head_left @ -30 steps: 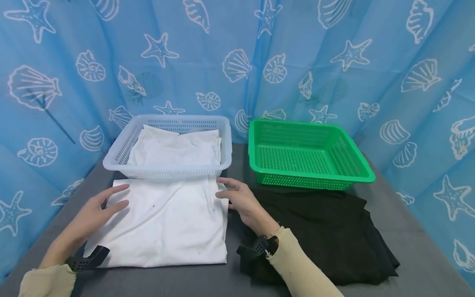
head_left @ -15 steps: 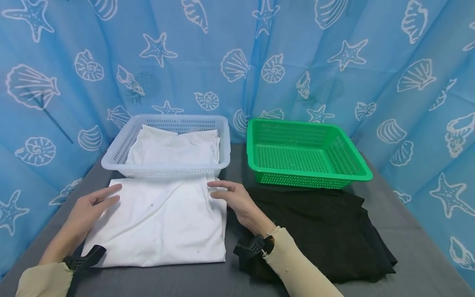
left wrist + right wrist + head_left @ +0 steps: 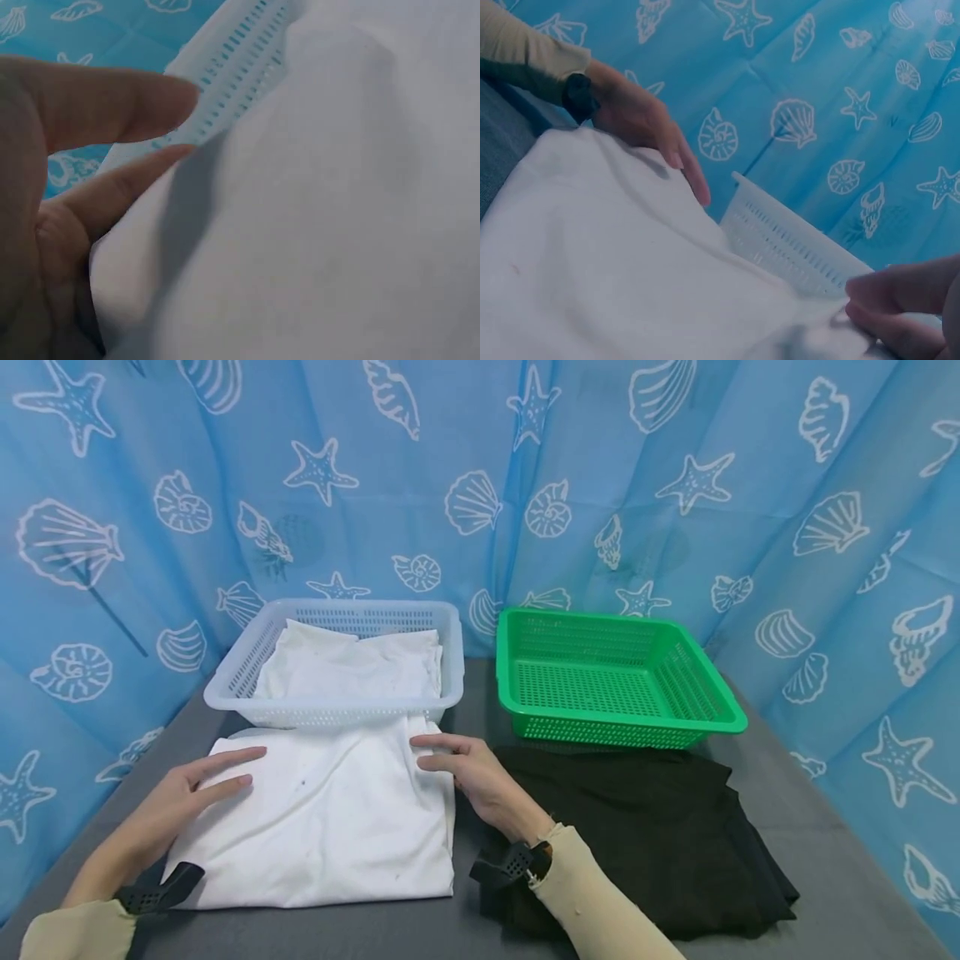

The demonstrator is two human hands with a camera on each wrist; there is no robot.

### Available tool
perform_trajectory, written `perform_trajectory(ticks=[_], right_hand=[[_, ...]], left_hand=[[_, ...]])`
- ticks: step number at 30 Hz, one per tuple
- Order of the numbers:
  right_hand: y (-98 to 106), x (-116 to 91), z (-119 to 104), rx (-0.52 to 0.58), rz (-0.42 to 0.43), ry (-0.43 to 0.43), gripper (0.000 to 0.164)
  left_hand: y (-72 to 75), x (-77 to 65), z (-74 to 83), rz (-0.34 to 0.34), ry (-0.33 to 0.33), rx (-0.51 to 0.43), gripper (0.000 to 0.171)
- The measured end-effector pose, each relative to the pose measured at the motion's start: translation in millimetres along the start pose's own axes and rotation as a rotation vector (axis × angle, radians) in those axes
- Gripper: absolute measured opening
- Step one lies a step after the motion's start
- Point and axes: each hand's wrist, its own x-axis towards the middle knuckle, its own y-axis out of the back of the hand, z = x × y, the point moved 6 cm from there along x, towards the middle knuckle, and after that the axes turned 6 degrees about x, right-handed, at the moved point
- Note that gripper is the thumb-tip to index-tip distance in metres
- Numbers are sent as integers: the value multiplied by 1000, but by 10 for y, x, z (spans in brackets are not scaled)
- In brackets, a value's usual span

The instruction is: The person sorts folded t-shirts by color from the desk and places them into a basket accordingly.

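Note:
A folded white cloth [image 3: 337, 827] lies flat in front of the white basket [image 3: 341, 708], its far edge wrinkled. My left hand [image 3: 168, 806] rests at the cloth's left edge, with thumb and index finger spread apart in the left wrist view; its other fingers are hidden. At the far right corner, my right hand [image 3: 480, 777] pinches the cloth's edge between thumb and fingers [image 3: 907, 289], seen in the right wrist view. Another folded white cloth [image 3: 352, 664] sits inside the white basket.
A green basket [image 3: 622, 727] with nothing inside stands at the back right. Folded black cloth [image 3: 637, 843] lies before it, close to my right forearm. All rest on a grey-covered table [image 3: 810, 868]. A blue curtain [image 3: 420, 460] with sea motifs hangs behind.
My right hand has moved slightly left along the cloth's far right corner. The left hand shifted outward, then back in over the cloth. The cloth's far left edge has drawn a little nearer.

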Motion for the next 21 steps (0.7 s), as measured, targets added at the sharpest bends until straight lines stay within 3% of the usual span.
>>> perform_trajectory(ticks=[5,10,21], right_hand=[[-49,-6,23,-10,-44,-26,35],[-100,-11,35,-121,-73,-57,38],[-148,-46,-32,-182,-99,85,31]], left_hand=[[-32,1,-9,3,-3,88,68],[-31,-3,-6,23,-12,98,71],[-46,6,-31,-5,29,149,79]])
